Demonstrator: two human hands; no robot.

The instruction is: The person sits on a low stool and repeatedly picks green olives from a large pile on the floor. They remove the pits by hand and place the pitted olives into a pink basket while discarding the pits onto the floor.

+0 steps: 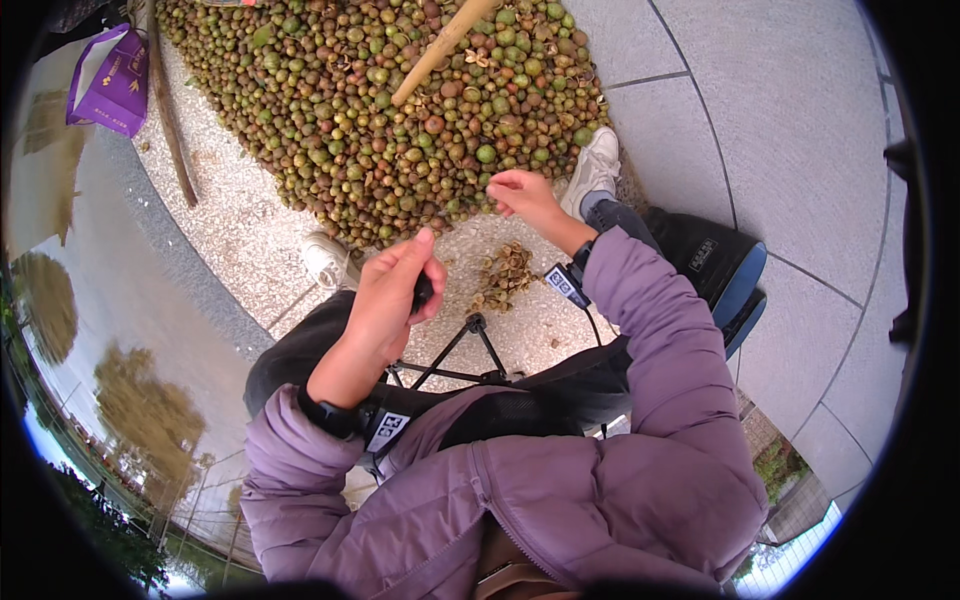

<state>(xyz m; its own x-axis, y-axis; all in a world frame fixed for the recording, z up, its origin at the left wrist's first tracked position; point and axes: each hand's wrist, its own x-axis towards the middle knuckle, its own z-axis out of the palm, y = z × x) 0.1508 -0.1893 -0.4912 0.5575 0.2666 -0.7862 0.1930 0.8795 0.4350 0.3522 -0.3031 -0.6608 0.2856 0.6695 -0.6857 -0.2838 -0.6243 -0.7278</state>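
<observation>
My left hand [394, 289] is curled around a small black object [422, 292], mostly hidden by the fingers, with the thumb pointing forward. Further forward and to the right, my right hand [525, 199] hovers at the near edge of a large heap of round green and brown fruits [390, 135], probably tea-oil camellia fruits. Its fingers are bent together; whether anything small sits between them I cannot tell. Between and below both hands, a little pile of dry brown split husks [508, 274] lies on the speckled stone ground [450, 259].
A wooden stick [442, 52] rests on the heap. To the left are a wooden pole [171, 127], a purple bag [112, 82] and a stone kerb [180, 225] beside reflecting water [112, 217]. Thin black folding legs [450, 352] stand between my knees. Black items with blue faces [712, 259] lie right.
</observation>
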